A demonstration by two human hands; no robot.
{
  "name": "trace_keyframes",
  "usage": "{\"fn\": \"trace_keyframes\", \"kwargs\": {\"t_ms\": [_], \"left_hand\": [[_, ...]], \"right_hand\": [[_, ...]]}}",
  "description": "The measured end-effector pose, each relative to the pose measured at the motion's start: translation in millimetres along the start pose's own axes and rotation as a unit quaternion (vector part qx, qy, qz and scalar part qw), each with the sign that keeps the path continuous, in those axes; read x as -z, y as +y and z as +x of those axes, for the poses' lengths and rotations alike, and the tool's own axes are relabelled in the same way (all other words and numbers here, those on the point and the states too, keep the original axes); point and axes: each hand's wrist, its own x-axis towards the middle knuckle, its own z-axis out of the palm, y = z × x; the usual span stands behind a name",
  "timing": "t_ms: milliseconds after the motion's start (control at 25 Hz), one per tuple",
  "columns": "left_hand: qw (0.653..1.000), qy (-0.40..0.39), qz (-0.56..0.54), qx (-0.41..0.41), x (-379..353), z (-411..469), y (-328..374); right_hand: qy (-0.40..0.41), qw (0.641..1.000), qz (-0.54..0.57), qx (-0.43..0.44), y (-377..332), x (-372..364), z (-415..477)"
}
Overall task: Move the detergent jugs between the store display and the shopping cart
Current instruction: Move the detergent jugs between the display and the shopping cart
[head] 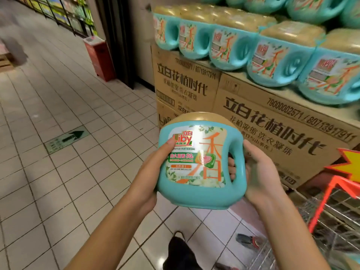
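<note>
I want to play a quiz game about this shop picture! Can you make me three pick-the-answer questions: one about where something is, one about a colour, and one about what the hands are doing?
1. Where do the display jugs stand?
A) on a wooden table
B) on cardboard boxes
C) on a metal rack

2. What colour is the lid of the held jug?
A) red
B) black
C) gold

3. How is that jug held?
A) by both hands
B) by one hand only
C) by no hand

Answers:
1 B: the row of jugs sits right on top of the printed boxes.
2 C: a gold lid tops the teal body.
3 A: the left hand grips one side with its thumb on the label, and the right hand curls its fingers through the handle.
</note>
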Motion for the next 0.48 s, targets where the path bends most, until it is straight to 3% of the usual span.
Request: {"fn": "trace_keyframes", "kwargs": {"t_ms": [160,480], "left_hand": [[0.999,-0.030,0.014,-0.033,8.3,102.5,69.8],[0.987,-0.118,-0.009,-0.111,35.0,279.9,193.6]], "right_hand": [[0.015,0.998,-0.007,0.053,-54.0,-46.0,87.4],[-0.028,0.989,-0.017,0.143,-155.5,-152.1,237.9]]}}
